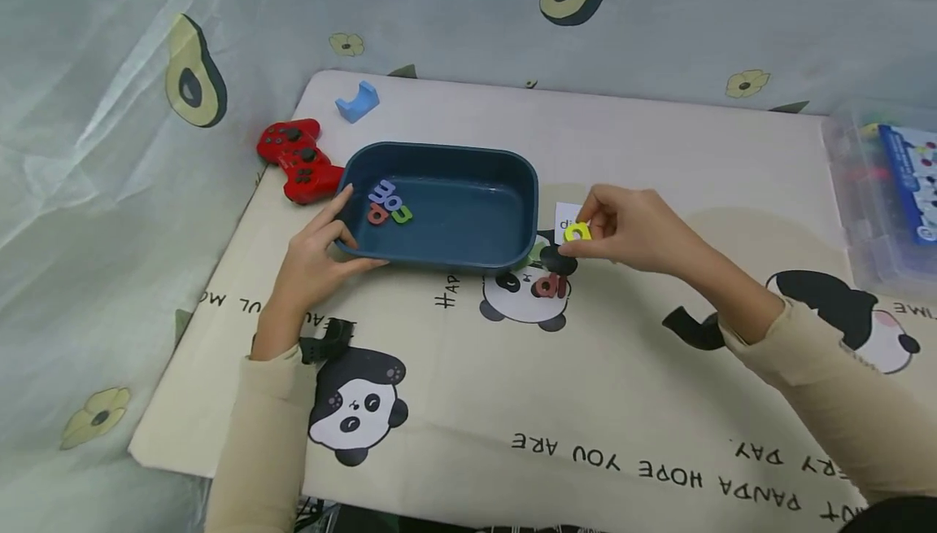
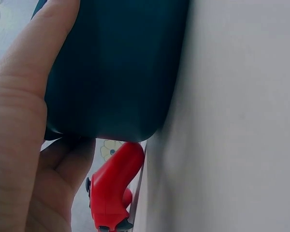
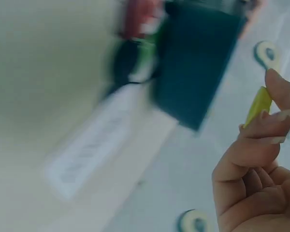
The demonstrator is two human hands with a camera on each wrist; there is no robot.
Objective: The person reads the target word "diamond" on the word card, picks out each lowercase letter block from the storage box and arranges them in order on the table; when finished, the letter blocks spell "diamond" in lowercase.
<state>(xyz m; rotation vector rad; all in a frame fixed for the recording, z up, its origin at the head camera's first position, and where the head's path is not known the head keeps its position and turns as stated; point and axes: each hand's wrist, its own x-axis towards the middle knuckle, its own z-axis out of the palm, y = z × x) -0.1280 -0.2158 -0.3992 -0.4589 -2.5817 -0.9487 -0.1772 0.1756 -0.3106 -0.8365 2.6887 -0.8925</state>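
My left hand (image 1: 315,260) holds the left end of a deep blue rectangular tray (image 1: 468,260), thumb along its near side and fingers at the rim. In the left wrist view the tray's wall (image 2: 116,72) fills the space beside the thumb. Several small plastic letters (image 1: 392,203), purple, blue, red and green, lie in the tray's left part. Right of the tray, my right hand (image 1: 633,228) pinches a yellow plastic letter (image 1: 577,232) between thumb and fingers, above a white printed card (image 1: 565,216) it partly covers. In the right wrist view the yellow letter (image 3: 259,105) appears edge-on.
Red letters (image 1: 549,286) lie on the panda print near the tray's front right corner. A red game controller (image 1: 300,160) touches or nearly touches the tray's left side. Behind it sits a light-blue curved piece (image 1: 358,102). A clear plastic box (image 1: 864,248) stands far right.
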